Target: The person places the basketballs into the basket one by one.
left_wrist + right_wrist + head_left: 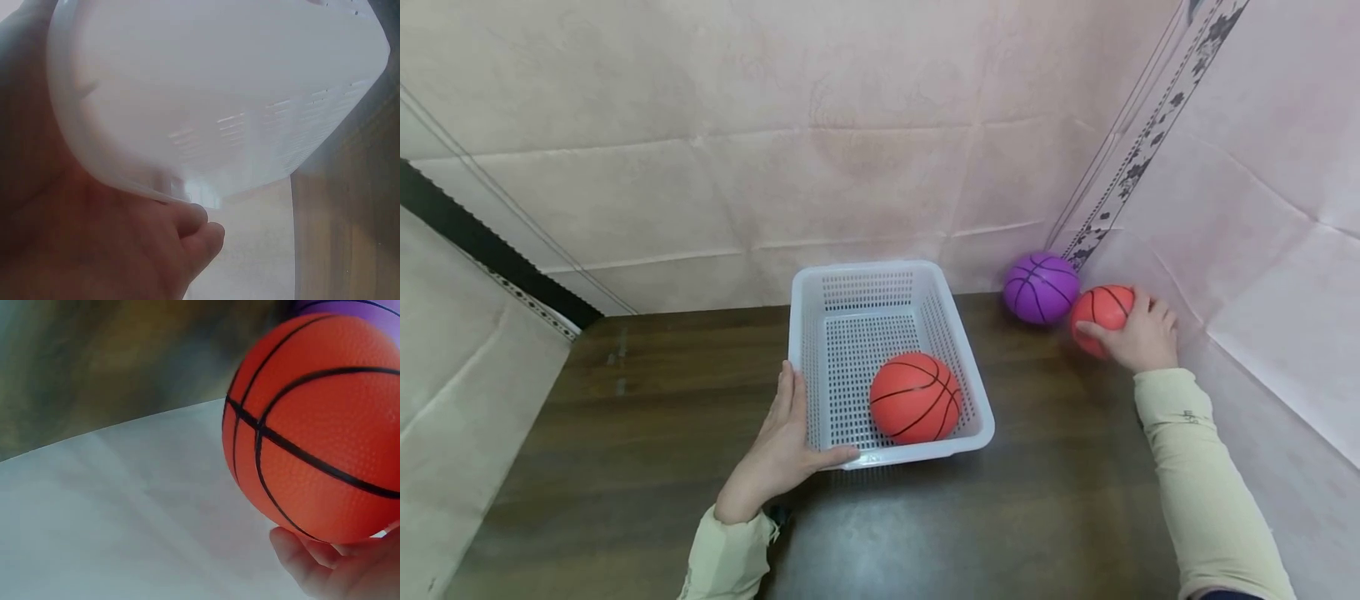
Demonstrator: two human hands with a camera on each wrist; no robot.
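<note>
My right hand (pixel 1145 335) grips an orange ball with black basketball lines (pixel 1103 312), thumb on its near side and fingers around its right side. In the right wrist view the fingers (pixel 294 553) press against this orange ball (pixel 325 437). My left hand (pixel 784 446) rests against the near left corner of a white plastic basket (pixel 967 350), fingers straight along its side and thumb at the front rim. In the left wrist view the basket wall (pixel 206 81) fills much of the picture. Inside the basket lies another orange ball (pixel 915 398).
A purple ball (pixel 1041 288) sits at the back right, close beside the gripped one. The brown wooden table (pixel 647 450) ends at a pale cloth wall (pixel 850 183) behind. Further pale walls (pixel 1292 275) stand at the left and right.
</note>
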